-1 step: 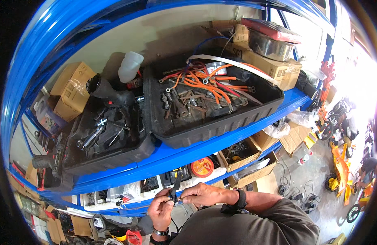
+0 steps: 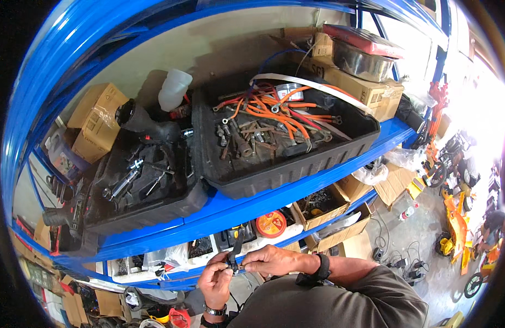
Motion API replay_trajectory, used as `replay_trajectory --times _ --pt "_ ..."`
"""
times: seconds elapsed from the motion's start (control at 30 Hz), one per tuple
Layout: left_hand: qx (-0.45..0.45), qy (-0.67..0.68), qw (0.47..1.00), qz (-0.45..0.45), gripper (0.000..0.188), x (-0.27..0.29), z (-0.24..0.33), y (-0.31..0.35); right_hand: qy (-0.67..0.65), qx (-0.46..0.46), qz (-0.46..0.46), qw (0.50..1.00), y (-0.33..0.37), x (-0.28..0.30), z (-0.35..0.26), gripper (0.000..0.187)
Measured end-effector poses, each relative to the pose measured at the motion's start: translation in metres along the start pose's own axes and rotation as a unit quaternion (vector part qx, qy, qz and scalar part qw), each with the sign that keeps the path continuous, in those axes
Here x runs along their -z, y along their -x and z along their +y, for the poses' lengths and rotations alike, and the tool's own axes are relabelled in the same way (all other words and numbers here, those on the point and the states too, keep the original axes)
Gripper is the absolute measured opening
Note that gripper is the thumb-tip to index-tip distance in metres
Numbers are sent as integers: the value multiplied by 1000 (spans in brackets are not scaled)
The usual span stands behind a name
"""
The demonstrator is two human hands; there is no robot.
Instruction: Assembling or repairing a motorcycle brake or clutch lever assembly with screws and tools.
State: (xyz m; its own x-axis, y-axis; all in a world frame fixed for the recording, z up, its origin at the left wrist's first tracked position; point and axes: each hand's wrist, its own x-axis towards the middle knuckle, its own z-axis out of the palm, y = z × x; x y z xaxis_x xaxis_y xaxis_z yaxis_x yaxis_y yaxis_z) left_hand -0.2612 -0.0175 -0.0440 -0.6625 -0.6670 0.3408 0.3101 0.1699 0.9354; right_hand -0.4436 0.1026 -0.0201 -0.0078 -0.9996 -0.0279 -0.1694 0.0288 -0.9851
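Note:
My left hand (image 2: 214, 281) pinches a small black part (image 2: 237, 252) in front of my chest. From the pinch the part rises as a narrow dark strip, and something small and silvery shows at its lower end; its exact kind I cannot make out. My right hand (image 2: 270, 260) meets it from the other side, thumb and fingers closed on the lower end. Beyond both hands, on the blue shelf (image 2: 225, 205), lies an open black case (image 2: 247, 188) with orange cables (image 2: 280, 117), sockets and bolts. A metal ratchet-like tool (image 2: 121, 183) rests in the case's left half.
A power tool (image 2: 146, 123) and a translucent bottle (image 2: 175, 90) stand behind the case. Cardboard boxes (image 2: 99, 121) sit at both shelf ends. Below, the lower shelf carries small-part bins and a round orange container (image 2: 271, 224). Cables (image 2: 411, 265) lie on the floor at right.

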Motion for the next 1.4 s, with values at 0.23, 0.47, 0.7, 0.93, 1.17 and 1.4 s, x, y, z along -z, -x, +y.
replay_trajectory --times 0.23,0.47,0.7,0.93,1.17,1.4 --pt "12 -25 1000 13 16 3 -5 -1 -1 -9 37 999 0 -2 7 24" --pt "35 -20 999 19 16 15 -19 -1 94 83 93 988 -3 -7 10 16" --pt "7 -15 1000 -5 11 26 -15 -9 163 164 146 962 -11 -17 9 14" --pt "29 -153 987 -25 9 61 -10 -7 144 131 164 967 -30 -45 12 13" --pt "85 -37 991 -99 12 90 -26 -2 168 192 235 938 -31 -72 8 13" --pt "43 44 995 -82 14 59 -35 17 187 174 245 935 14 -80 -21 20"
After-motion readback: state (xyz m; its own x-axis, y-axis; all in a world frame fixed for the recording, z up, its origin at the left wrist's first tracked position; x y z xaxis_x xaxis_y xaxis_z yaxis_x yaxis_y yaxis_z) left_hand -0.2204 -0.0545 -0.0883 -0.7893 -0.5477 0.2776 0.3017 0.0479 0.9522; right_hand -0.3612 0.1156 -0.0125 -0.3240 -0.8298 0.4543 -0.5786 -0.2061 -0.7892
